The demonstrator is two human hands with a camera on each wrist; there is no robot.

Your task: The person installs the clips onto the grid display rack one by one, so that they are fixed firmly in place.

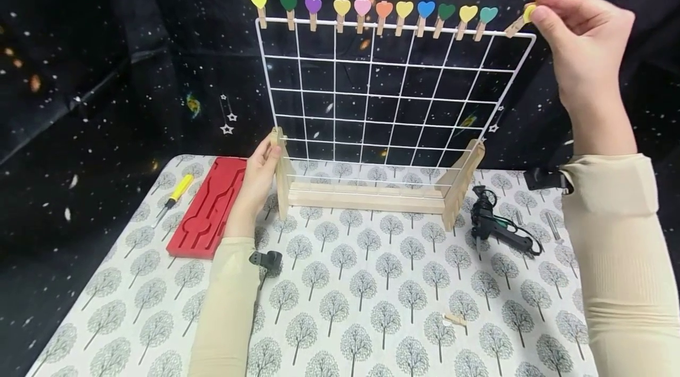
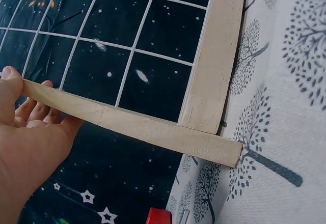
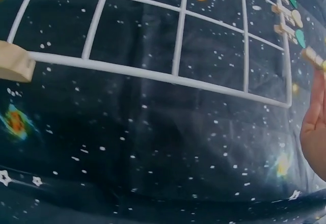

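Observation:
A white wire grid (image 1: 401,95) stands in a wooden stand (image 1: 366,199). A row of wooden clothespins with coloured hearts, among them a blue-heart clothespin (image 1: 426,10), lines its top wire. My left hand (image 1: 254,179) grips the top of the stand's left upright (image 2: 122,119), thumb on one side and fingers on the other. At the grid's top right corner, my right hand (image 1: 592,41) pinches a yellow-heart clothespin (image 1: 516,26) by its heart end. That clothespin is tilted, its wooden tip at the top wire; whether it clasps the wire I cannot tell.
On the tree-patterned tablecloth (image 1: 361,330) lie a red moulded tray (image 1: 180,244) and a yellow-handled screwdriver (image 1: 180,188) at left. A black glue gun (image 1: 499,229) with its cord is at right. A small wooden clothespin (image 1: 455,320) lies near the front. A dark starry cloth (image 1: 133,88) hangs behind.

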